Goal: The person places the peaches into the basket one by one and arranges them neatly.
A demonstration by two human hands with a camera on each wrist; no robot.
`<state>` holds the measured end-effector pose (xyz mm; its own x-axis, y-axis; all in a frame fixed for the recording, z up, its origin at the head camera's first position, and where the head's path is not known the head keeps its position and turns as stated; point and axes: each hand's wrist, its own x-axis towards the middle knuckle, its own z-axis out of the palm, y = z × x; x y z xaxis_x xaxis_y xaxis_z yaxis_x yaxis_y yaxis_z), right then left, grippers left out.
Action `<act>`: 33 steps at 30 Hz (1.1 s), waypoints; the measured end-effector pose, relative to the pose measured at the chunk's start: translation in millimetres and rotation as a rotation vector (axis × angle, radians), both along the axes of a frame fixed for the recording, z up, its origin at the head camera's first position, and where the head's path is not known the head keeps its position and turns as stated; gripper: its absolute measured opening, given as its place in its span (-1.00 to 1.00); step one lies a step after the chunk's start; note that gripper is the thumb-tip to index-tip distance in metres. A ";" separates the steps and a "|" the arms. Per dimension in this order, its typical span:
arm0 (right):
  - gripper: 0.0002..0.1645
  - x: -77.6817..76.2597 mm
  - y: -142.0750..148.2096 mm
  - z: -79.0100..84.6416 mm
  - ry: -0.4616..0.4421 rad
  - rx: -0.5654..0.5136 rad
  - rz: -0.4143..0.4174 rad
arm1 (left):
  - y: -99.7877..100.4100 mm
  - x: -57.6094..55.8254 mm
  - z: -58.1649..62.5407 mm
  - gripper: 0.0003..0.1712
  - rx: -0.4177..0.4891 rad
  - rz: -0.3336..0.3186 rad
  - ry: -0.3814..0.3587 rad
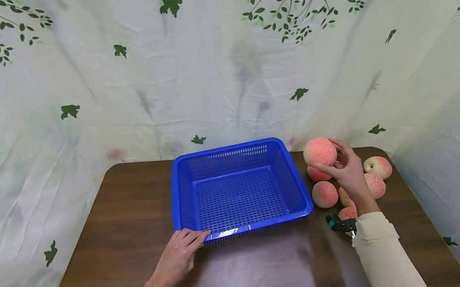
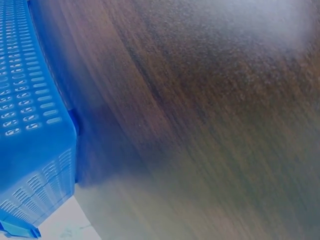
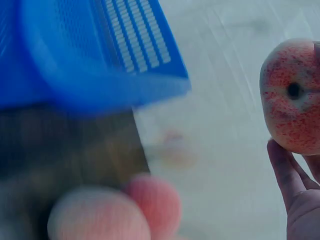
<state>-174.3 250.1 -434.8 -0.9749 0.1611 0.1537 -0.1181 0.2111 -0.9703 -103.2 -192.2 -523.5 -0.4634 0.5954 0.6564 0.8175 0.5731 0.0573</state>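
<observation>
Between thumb and fingers, my right hand pinches a pink peach, raised above the others at the right of the basket. The right wrist view shows this held peach with its dark stem hollow turned to the camera. My left hand grips the near left rim of a blue perforated plastic basket, which has nothing in it. Part of the basket's side appears in the left wrist view, where the hand itself is out of sight.
Several more peaches lie on the right of the wooden table, among them one beside the basket and a paler one at the far right. My right forearm partly covers some. A leaf-printed cloth hangs behind the table.
</observation>
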 end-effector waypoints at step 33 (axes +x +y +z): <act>-0.11 -95.7 -172.2 -38.1 -0.088 -0.024 0.316 | -2.6 1.0 2.6 -0.54 -0.058 0.019 -0.043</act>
<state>-270.0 77.9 -472.8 -0.9866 -0.1493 0.0664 -0.0896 0.1546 -0.9839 -102.2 -194.9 -520.9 -0.5017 0.6230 0.6002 0.8040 0.5917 0.0579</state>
